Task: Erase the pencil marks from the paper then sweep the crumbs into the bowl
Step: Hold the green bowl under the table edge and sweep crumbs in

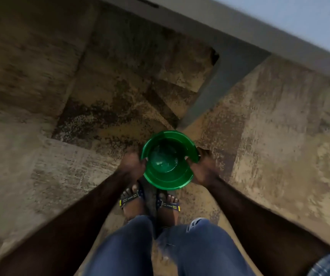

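A translucent green plastic bowl (169,161) is held low in front of me, above my sandalled feet. My left hand (132,166) grips its left rim and my right hand (204,168) grips its right rim, thumbs hooked over the edge. A few tiny specks lie on the bowl's bottom. No paper, eraser or pencil marks are in view.
Below is a stained, sandy concrete floor (100,100) with worn patches. A grey concrete beam or wall base (215,82) runs diagonally at the upper right. My feet in dark sandals (132,198) and blue jeans (132,246) fill the lower middle.
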`<state>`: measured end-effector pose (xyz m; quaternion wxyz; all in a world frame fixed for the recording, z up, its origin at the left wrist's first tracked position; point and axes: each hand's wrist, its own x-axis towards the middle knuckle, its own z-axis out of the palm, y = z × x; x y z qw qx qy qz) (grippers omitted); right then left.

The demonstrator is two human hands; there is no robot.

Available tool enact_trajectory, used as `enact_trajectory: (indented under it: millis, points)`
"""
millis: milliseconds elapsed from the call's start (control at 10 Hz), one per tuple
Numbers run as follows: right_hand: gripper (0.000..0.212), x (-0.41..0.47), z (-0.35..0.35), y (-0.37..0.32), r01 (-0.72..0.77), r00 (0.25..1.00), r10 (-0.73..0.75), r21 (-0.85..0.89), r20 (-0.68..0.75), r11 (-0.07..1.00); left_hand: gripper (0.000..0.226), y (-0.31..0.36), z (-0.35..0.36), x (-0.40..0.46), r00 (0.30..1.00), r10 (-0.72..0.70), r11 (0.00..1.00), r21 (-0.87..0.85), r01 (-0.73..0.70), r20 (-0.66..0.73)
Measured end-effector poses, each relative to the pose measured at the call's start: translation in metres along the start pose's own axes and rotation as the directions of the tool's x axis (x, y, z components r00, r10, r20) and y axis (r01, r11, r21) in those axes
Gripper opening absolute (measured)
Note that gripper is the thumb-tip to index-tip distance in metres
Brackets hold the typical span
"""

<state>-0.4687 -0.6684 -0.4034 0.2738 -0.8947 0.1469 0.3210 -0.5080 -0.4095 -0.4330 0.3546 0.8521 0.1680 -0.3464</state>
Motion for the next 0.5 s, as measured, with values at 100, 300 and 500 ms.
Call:
enact_trajectory:
  millis: [100,300,500]
  points:
    - [0.054,0.010,0.010,0.009,0.012,1.000,-0.011,-0.028,0.021,1.000,0.038,-0.011,0.012,0.012,1.000,0.012,0.999,-0.039,-0.011,0.013]
    - [0.052,0.024,0.025,0.021,0.030,0.998,-0.029,-0.014,0.051,0.999,0.035,-0.027,0.029,0.025,0.999,0.031,0.999,-0.019,-0.032,-0.042]
    - [0.067,0.025,0.031,0.026,0.016,1.000,-0.015,0.086,-0.005,0.996,0.043,-0.028,0.034,0.026,0.996,0.054,0.999,0.009,-0.053,-0.075]
